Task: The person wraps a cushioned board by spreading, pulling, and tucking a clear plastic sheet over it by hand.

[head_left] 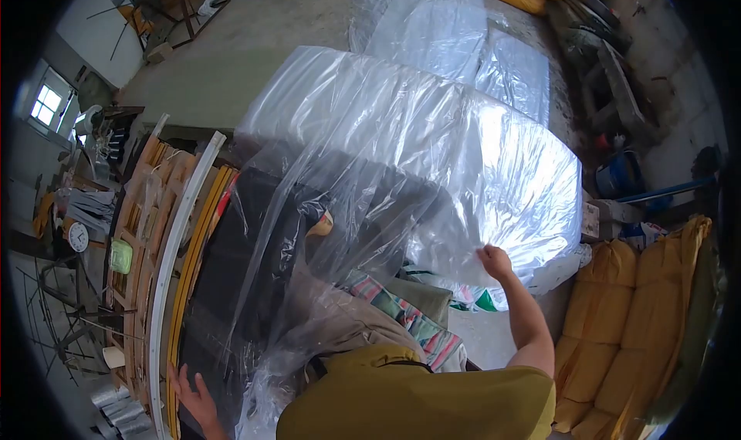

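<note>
Clear plastic sheeting [370, 116] drapes over a large block-shaped bundle and over a black surface [224, 286] in front of me. My right hand [494, 261] is closed on the edge of the sheeting, at the bundle's near right side. At the lower left, my left hand [194, 397] has its fingers spread beside the yellow edge strips [185, 316] and the black surface, holding nothing. Striped cloth [417, 324] lies under the plastic near my body.
Yellow sacks [617, 324] stand at the right. Wrapped panels [440, 31] lie on the floor beyond the bundle. A long white rail [176, 247] and a wooden rack [150, 224] run along the left. A blue bucket [617, 176] stands at the far right.
</note>
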{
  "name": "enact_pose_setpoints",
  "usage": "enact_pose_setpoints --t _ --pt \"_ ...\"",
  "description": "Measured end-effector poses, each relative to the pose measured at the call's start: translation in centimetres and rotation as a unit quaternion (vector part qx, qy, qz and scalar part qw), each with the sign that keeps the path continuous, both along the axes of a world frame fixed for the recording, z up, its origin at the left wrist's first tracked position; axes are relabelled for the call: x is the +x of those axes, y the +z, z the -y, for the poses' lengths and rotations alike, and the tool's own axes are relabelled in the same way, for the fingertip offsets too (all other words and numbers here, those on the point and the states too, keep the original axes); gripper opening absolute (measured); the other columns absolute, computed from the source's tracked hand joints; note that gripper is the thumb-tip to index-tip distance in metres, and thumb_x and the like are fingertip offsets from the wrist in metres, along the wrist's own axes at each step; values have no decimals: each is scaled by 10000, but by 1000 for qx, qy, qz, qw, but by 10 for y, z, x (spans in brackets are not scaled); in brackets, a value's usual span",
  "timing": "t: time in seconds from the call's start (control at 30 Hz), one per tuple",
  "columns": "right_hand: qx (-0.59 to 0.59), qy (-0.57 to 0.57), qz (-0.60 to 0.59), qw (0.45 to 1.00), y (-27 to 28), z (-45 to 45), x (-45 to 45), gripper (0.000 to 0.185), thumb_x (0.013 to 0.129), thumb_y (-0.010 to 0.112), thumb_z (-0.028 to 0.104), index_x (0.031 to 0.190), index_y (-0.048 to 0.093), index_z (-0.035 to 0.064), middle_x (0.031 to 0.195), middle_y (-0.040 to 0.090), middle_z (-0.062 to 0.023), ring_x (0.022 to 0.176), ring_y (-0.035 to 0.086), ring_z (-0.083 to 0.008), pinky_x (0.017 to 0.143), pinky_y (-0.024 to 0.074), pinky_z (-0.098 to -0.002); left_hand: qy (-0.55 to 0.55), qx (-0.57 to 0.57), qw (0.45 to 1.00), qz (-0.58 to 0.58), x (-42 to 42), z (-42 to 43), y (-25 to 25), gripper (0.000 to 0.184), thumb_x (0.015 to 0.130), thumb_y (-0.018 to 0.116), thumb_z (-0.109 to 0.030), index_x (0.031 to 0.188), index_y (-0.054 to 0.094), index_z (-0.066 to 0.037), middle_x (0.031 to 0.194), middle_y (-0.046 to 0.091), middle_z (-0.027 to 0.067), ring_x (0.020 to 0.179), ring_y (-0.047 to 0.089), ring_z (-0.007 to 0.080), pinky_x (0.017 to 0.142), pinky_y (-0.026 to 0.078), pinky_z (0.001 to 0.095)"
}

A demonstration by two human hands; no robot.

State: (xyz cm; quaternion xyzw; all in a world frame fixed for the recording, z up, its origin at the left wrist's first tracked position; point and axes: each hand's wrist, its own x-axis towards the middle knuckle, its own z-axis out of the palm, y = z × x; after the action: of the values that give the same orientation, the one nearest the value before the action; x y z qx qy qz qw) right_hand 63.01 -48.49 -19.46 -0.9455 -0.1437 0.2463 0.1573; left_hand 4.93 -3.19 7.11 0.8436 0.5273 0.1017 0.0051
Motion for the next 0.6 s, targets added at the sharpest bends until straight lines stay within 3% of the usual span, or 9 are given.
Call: enact_pose_setpoints --t 0.07,0.17,0.2,0.23,0.27,0.3,0.4,0.53,0.6 --pt "-66 135 -109 983 4 16 3 280 868 610 287 949 675 28 816 684 -164 746 647 -304 687 494 -383 2 -54 996 68 4 -3 3 310 902 549 -107 1179 555 30 1427 406 174 1270 433 346 1033 353 428" --pt "77 -22 -309 948 26 11 21 285 841 638 263 945 687 2 814 688 -130 765 647 -220 706 499 -339 -58 -52 994 76 20 -4 -1 298 896 560 -93 1158 558 48 1397 434 184 1224 478 351 997 398 406" --pt "260 -130 -231 928 28 -3 15 274 829 669 233 903 682 -30 802 669 -89 772 614 -149 717 483 -302 -66 -68 991 91 26 -2 -1 294 896 561 -97 1150 562 52 1396 435 184 1219 481 353 995 401 406" --pt "313 -164 -110 929 28 -20 17 259 831 659 243 891 681 -7 824 662 -118 760 626 -213 724 487 -337 -74 -82 988 105 37 4 3 290 897 563 -100 1141 566 55 1394 436 183 1215 483 355 994 403 407" --pt "235 -125 57 962 38 -37 22 247 837 646 244 890 677 4 835 650 -133 775 627 -253 727 488 -360 -85 -95 985 116 44 7 6 286 897 565 -103 1133 570 58 1393 437 182 1210 486 357 992 406 407" --pt "150 -87 219 960 48 -55 31 237 843 634 245 888 673 15 846 638 -148 791 628 -292 730 490 -383 -88 -97 984 117 47 7 5 282 898 563 -104 1127 573 60 1393 437 183 1205 491 355 990 409 407" --pt "192 -171 213 942 36 -103 71 319 820 646 347 890 660 36 916 618 -163 868 623 -342 757 493 -421 -99 -95 984 110 51 4 5 263 903 556 -104 1104 585 64 1392 435 190 1184 507 352 986 418 410" --pt "16 -248 213 945 38 -170 83 361 780 646 398 905 651 59 1010 627 -119 986 598 -340 803 486 -496 -91 -77 985 121 50 2 7 240 906 547 -89 1091 592 57 1367 458 200 1162 522 354 961 435 409" --pt "5 -211 236 949 26 -190 93 323 784 629 355 915 639 59 1019 623 -125 992 597 -334 792 488 -505 -68 -72 989 111 48 6 8 249 896 560 -101 1091 588 52 1384 446 199 1207 485 356 993 402 416"
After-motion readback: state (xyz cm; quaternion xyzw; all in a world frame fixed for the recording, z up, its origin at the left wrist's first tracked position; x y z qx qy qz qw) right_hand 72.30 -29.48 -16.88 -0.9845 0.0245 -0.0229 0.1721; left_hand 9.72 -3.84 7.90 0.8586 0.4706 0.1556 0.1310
